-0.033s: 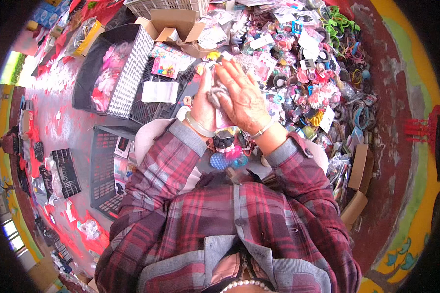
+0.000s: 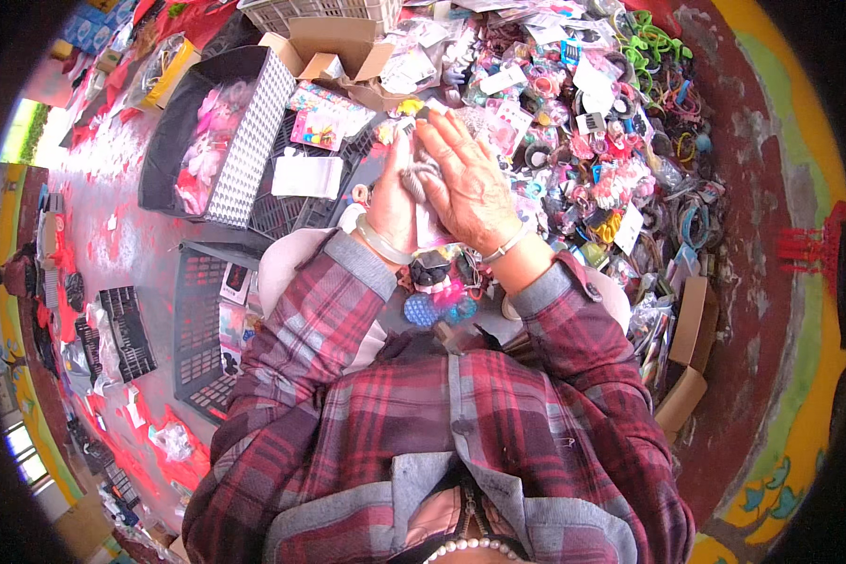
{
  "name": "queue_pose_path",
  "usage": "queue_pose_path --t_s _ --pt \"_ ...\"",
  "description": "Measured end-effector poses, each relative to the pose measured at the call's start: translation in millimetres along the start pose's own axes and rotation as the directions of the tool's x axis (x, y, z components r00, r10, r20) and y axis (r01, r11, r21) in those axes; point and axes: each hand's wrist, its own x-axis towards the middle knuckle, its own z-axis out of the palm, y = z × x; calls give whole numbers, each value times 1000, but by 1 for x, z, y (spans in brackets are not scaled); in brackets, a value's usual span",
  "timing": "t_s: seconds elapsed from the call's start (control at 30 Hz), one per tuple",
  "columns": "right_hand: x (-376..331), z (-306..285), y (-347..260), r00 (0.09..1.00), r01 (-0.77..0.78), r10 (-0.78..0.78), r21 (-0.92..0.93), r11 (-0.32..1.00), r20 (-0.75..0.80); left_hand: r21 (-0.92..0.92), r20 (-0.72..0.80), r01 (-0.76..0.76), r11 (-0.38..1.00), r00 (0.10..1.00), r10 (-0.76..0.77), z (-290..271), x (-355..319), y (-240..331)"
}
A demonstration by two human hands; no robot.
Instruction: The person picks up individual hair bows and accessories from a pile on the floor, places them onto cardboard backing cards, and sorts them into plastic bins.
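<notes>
My left hand [image 2: 394,199] and my right hand [image 2: 470,188] are raised in front of me, palms turned toward each other. Between them is a knotted piece of grey striped fabric [image 2: 425,177], with a pale strip showing below it; its exact kind is unclear. The right fingers are stretched upward, and the right thumb lies against the fabric. Most of the left fingers are hidden. Just below my hands lie small hair accessories, among them a blue dotted round piece [image 2: 420,309] and a bright pink one [image 2: 452,292].
A large heap of packaged accessories [image 2: 573,141] spreads to the right. On the left stand a black-and-white patterned box [image 2: 246,150] with pink items, a dark plastic crate [image 2: 197,324] and a white stack of cards [image 2: 306,177]. An opened cardboard box [image 2: 334,42] stands at the back.
The grey striped fabric and my right hand have shifted very slightly. Everything else looks the same.
</notes>
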Motion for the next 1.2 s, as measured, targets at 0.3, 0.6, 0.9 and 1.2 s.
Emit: queue_pose_path --t_s 0.3,0.6,0.9,1.2 --pt "2 14 44 930 -348 364 204 915 -46 187 133 96 978 984 -122 -12 6 7" --pt "-12 -22 10 981 -65 122 345 936 -148 227 119 -32 973 993 5 -1 6 27" --pt "-3 -1 -4 985 138 -129 -72 988 118 135 263 -10 991 965 -26 -56 9 -6" --pt "5 1 4 999 -33 31 -50 998 -45 -140 340 285 948 913 -225 -48 12 -6"
